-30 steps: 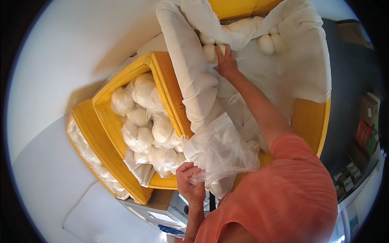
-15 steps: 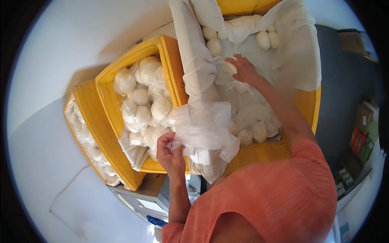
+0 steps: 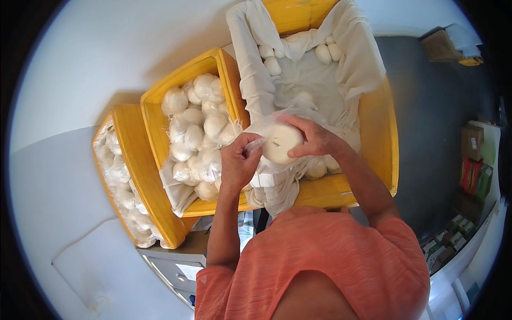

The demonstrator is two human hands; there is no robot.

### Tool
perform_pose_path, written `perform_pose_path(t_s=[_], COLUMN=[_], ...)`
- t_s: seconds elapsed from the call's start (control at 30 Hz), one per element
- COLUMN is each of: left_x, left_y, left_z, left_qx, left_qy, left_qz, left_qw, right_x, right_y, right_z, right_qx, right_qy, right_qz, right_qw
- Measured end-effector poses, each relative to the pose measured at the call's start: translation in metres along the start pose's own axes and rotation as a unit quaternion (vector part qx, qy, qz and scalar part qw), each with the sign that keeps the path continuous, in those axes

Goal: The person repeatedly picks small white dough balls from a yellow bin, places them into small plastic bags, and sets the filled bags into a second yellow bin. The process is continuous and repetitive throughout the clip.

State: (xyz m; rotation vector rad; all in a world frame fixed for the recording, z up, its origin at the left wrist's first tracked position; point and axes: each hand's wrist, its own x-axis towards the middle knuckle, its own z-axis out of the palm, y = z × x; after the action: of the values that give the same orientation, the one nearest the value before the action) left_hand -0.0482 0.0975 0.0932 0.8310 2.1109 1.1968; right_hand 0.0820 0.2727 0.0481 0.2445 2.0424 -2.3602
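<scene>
Closely, the two hands work on either side of one round white bun [image 3: 280, 145], apart from each other, above the near left corner of the large crate [image 3: 381, 144]. The right hand [image 3: 319, 140] grips the bun, its thumb on the near side; its other fingertips are blurred by plastic and partly out of sight. The left hand [image 3: 241, 160] pinches a gathered edge of a clear bag [image 3: 256, 144]. The bag is so thin that its outline is hard to follow, and how far it covers the bun I cannot tell. Under the bun, a flat white thing [image 3: 268, 179] is partly covered and unclear.

The large yellow crate is lined with rumpled white cloth [image 3: 320, 74]. Loose buns sit in its far left corner [image 3: 272, 65] and far right corner, partly behind folds; more lie at the near end, half hidden by the right forearm.

Just left, a smaller yellow crate [image 3: 234, 80] is heaped with bagged buns [image 3: 193, 136], the lower ones buried. Beyond it, another yellow crate [image 3: 141, 160] shows only a strip of white, plastic-wrapped contents [image 3: 118, 170].

The orange shirt [image 3: 314, 250] cuts off a cabinet [image 3: 170, 272] below.
</scene>
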Motion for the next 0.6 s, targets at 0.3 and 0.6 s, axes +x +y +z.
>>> perform_pose_path(t_s=[0.3,0.6], left_x=[-0.050,-0.087], left_y=[-0.020,-0.005], left_z=[-0.050,-0.060], left_qx=[0.086,-0.296], left_qy=[0.083,-0.090], left_qz=[0.078,-0.061], left_qw=[0.990,0.949], right_x=[-0.050,-0.068], right_y=[-0.032,-0.093], right_z=[0.048,0.073], right_qx=[-0.777,-0.722], right_qy=[-0.128,-0.012], right_qz=[0.048,-0.327], right_qw=[0.614,0.609])
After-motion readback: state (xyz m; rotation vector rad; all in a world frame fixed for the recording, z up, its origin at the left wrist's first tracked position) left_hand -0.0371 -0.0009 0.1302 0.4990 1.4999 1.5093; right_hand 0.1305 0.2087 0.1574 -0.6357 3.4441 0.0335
